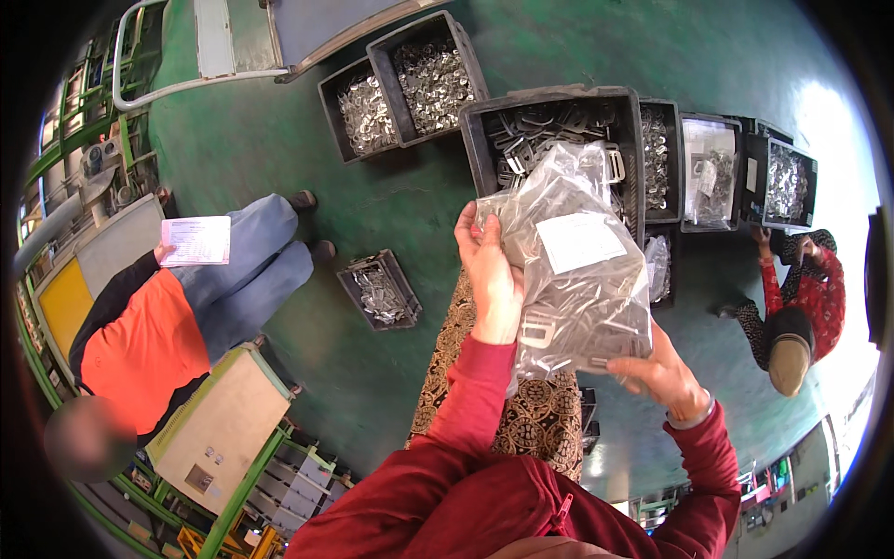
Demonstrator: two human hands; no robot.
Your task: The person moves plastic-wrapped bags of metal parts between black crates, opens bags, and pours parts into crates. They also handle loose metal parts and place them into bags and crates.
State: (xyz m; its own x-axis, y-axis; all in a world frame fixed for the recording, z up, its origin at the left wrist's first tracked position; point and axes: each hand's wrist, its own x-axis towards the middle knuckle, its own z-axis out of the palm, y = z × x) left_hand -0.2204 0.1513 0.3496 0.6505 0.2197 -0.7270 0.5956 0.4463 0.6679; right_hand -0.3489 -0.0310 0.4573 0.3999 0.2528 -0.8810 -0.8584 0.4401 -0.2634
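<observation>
Between both hands, fingers first: left hand (492, 279) grips the upper left edge of a clear plastic bag (577, 270) of flat metal parts, fingers curled onto the film; right hand (663, 374) supports the bottom corner, fingers spread beneath it. Bag is held in the air above the big dark bin (475, 140) of similar metal parts on the green floor (279, 130). Step looks like handling or checking the filled bag; whether its mouth is sealed is unclear. Next move needs a firm two-handed hold, since the load looks heavy.
</observation>
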